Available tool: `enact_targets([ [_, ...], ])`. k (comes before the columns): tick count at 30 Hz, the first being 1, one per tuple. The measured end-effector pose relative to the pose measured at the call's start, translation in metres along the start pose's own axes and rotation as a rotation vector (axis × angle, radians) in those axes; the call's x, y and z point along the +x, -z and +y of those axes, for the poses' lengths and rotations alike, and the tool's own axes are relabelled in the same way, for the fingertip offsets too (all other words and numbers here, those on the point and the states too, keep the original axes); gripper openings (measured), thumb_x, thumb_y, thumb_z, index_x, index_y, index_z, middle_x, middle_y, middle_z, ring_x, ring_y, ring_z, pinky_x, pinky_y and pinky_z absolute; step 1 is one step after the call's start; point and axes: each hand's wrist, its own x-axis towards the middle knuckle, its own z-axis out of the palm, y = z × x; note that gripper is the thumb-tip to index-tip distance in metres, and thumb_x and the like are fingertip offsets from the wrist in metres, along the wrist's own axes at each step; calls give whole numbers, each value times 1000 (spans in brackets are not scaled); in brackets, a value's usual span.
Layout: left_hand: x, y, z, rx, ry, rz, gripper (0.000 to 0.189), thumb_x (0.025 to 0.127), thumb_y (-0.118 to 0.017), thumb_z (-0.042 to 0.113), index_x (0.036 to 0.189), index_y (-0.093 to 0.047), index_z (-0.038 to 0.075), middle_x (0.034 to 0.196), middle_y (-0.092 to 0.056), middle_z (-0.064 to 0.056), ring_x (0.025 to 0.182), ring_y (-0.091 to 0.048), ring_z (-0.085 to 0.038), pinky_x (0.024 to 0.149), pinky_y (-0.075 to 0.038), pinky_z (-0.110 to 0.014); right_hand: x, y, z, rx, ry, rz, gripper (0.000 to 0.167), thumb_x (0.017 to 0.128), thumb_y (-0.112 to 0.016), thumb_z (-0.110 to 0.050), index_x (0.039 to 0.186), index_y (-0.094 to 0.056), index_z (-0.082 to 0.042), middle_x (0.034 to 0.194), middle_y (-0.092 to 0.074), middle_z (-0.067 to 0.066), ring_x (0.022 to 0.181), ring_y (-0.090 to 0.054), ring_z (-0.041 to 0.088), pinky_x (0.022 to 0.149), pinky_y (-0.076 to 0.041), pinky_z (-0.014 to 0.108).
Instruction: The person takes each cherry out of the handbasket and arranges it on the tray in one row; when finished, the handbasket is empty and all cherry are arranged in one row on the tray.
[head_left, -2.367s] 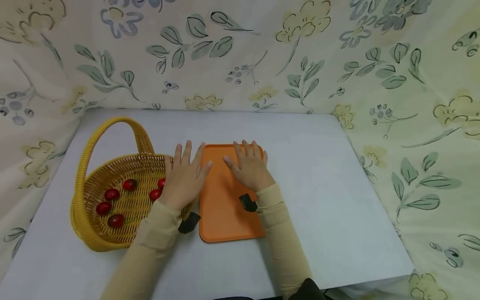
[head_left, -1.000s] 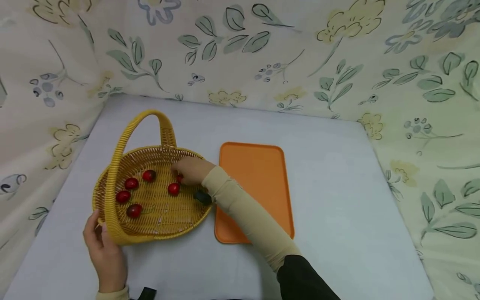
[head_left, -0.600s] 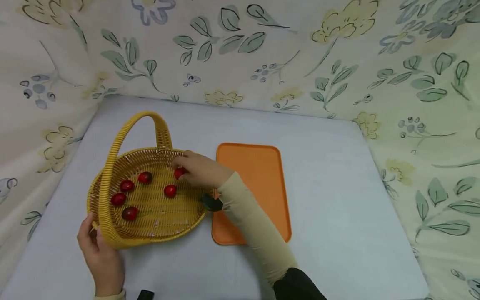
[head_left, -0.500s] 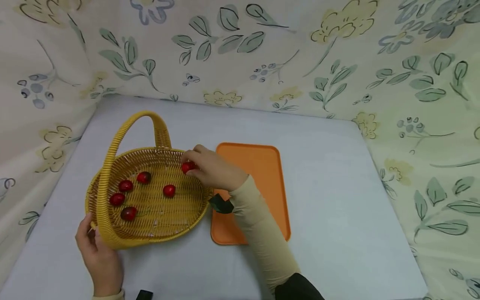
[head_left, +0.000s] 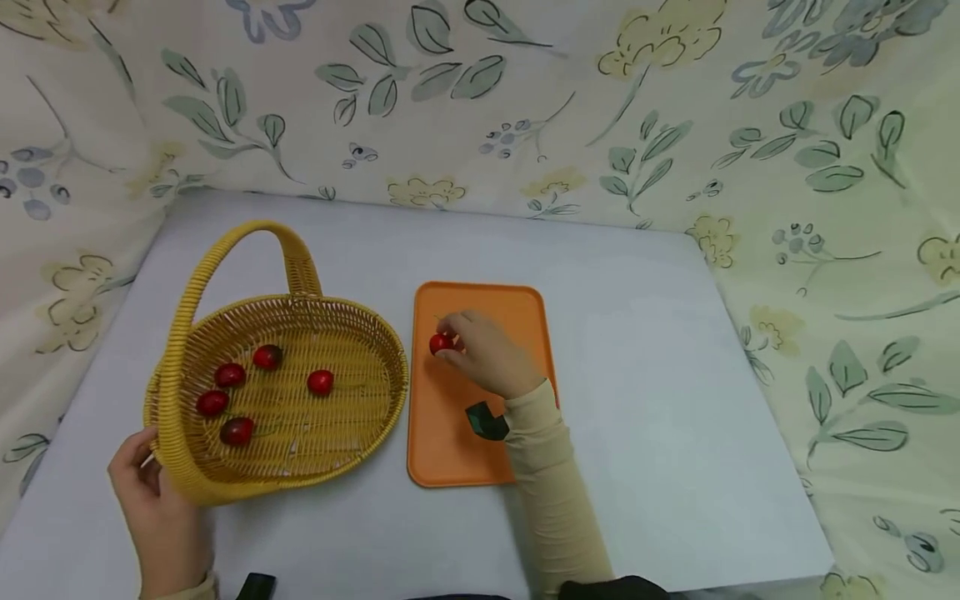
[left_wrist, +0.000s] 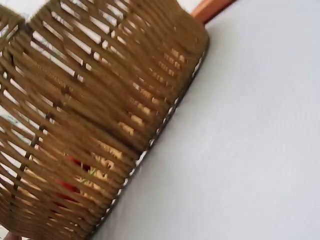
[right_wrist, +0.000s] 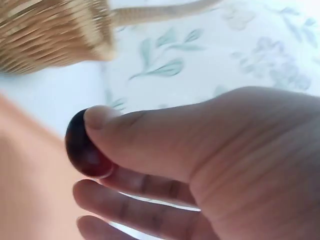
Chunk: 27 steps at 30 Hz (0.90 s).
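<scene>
1. Right hand (head_left: 491,357): fingers clamped on cherry (head_left: 441,343) over far-left part of tray (head_left: 453,454); small, so pinched.
2. Left hand (head_left: 163,521): fingers seem clamped on basket (head_left: 378,350), near-left side, contact half hidden; probably steadying it.

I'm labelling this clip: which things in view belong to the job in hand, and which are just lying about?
Seems part of the job:
right hand and the fruit it pinches
left hand, holding the basket
five fruits in the basket
tray, under the right hand

Seems only surroundings:
table
floral cloth
</scene>
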Motion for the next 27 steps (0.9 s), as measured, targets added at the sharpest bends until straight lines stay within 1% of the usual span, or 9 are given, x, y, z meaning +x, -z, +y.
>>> enact_targets([
  [1,2,0,1,19,-4,-3,40,97,-51,8,133,-38,20,131,-34,2,112,-41,-10,74,-47,-9,1,-6,4,5,-16,-10,29,91,-66,-22,116,-59,-8,108,-61,4,92,-58,15,78,-50,25],
  [3,4,0,1,20,-25,-14,42,95,-54,6,132,-38,19,132,-34,1,113,-39,-10,75,-47,-9,3,-19,10,0,-29,-29,29,91,-66,-23,116,-60,-9,107,-60,3,93,-56,14,78,-49,24],
  [6,4,-1,-1,-59,-79,-36,43,94,-56,4,132,-38,14,132,-37,-3,116,-41,-13,78,-48,-10,6,-34,16,-17,-39,-69,30,92,-65,-26,117,-59,-10,105,-59,2,92,-54,13,78,-48,23],
  [9,3,-2,-5,-155,-156,-83,41,95,-53,3,132,-37,10,132,-37,-9,116,-45,-19,80,-50,-13,8,-43,16,-10,-37,-95,31,93,-63,-27,118,-58,-10,105,-58,3,91,-54,13,78,-48,24],
  [13,5,-2,-11,-265,-262,-152,39,96,-49,-1,133,-36,4,131,-38,-14,113,-48,-22,81,-50,-16,9,-49,15,17,-29,-87,31,93,-62,-27,119,-57,-10,105,-57,3,90,-54,13,78,-48,24],
  [16,7,1,-15,-325,-311,-191,39,96,-47,-4,133,-36,0,129,-38,-16,110,-49,-22,79,-50,-16,9,-51,14,11,-34,-85,32,93,-62,-27,120,-57,-10,106,-56,3,89,-55,13,78,-48,24],
  [19,8,2,-18,-344,-330,-209,40,95,-46,-5,134,-35,-1,129,-39,-16,107,-49,-21,77,-50,-16,10,-52,13,-1,-42,-92,33,94,-61,-28,121,-57,-10,107,-56,3,90,-55,13,78,-49,25],
  [22,8,2,-18,-348,-337,-221,40,96,-45,-5,135,-35,-1,130,-37,-17,108,-49,-22,77,-50,-17,10,-52,13,-10,-45,-99,33,95,-60,-29,122,-56,-11,108,-56,3,90,-55,13,79,-49,25],
  [27,10,2,-18,-348,-334,-215,40,96,-44,-5,135,-36,-2,133,-35,-20,112,-47,-25,81,-50,-18,10,-51,13,-5,-45,-101,32,95,-60,-27,122,-57,-9,108,-57,4,90,-55,13,79,-49,26],
])
